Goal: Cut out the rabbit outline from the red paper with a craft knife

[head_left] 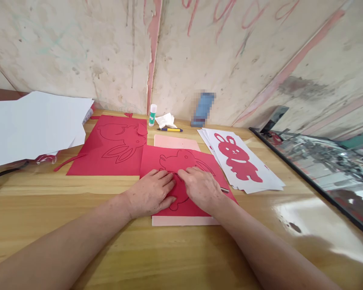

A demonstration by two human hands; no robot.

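A red paper sheet (149, 161) with a rabbit outline drawn in dark lines lies in front of me, on top of a pale pink pad (181, 221). My left hand (153, 191) rests on its left part, fingers stretched out and pressing the paper down. Closed over the middle of the drawing is my right hand (201, 187), holding what looks like a craft knife (225, 190). Only the knife's rear end shows beside the hand; its tip is hidden under the fingers. Both hands are close together around the rabbit's body.
Another red sheet (84, 161) with a rabbit outline lies left, near white papers (36, 125). Behind are a glue stick (152, 115), crumpled tissue (165, 120), a pen (170, 129) and a blurred blue object (203, 109). White sheets with a red rabbit cutout (238, 159) lie right, before a dark-framed mirror (308, 193).
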